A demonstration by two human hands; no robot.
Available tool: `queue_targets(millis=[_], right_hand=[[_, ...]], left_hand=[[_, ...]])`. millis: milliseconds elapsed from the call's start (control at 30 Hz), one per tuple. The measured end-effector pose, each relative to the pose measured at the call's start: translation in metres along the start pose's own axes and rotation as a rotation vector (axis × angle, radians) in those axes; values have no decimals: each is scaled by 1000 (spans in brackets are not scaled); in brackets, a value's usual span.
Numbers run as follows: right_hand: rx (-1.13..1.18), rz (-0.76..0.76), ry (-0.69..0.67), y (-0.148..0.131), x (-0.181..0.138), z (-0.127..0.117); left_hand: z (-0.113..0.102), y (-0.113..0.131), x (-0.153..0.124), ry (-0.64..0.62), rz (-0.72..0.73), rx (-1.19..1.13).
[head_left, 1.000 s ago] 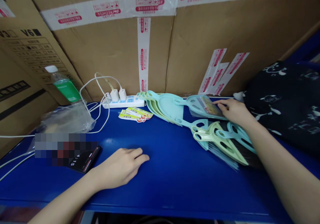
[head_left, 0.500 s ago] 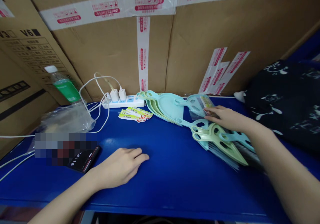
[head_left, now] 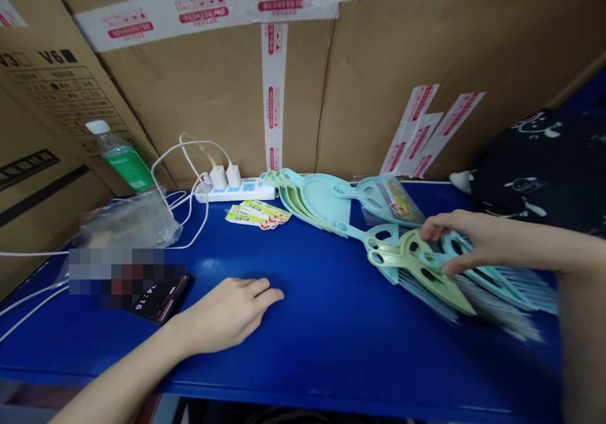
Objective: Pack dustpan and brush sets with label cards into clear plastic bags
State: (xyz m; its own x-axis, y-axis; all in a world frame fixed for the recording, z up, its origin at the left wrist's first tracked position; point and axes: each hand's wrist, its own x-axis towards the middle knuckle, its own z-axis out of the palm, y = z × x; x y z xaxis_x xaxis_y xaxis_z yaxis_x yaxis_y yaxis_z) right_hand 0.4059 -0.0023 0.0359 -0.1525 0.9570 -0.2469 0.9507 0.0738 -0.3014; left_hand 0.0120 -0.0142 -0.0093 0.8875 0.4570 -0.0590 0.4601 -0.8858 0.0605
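Note:
My left hand [head_left: 230,313] lies flat on the blue table [head_left: 303,342], fingers loosely together, holding nothing, just right of a black phone [head_left: 158,298]. My right hand [head_left: 466,240] pinches the handle of a light blue hand brush [head_left: 497,276] in a fanned pile of green and blue brushes [head_left: 421,272]. Behind the pile lies a stack of pastel dustpans [head_left: 310,200], and a bagged dustpan with a printed card [head_left: 391,200] sits to their right.
Cardboard boxes [head_left: 379,77] wall the back and left. A power strip with chargers [head_left: 231,187], a green-labelled bottle [head_left: 120,159], a crumpled clear bag [head_left: 127,225] and yellow label cards [head_left: 258,214] lie at the back left. A black printed cloth [head_left: 549,159] rests at right.
My right hand left the bagged dustpan, came toward me over the brush pile, and closed on a blue brush handle. The left hand stayed still.

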Motion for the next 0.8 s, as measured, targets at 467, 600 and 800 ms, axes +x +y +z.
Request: queue_targets(millis=[467, 600, 800], right_hand=[[19, -106, 117, -7, 4, 0], [-18, -153, 211, -12, 4, 4], [-172, -392, 357, -39, 4, 20]], left_hand=[[2, -1, 0, -8, -3, 2], [2, -1, 0, -15, -12, 10], [2, -1, 0, -23, -18, -7]])
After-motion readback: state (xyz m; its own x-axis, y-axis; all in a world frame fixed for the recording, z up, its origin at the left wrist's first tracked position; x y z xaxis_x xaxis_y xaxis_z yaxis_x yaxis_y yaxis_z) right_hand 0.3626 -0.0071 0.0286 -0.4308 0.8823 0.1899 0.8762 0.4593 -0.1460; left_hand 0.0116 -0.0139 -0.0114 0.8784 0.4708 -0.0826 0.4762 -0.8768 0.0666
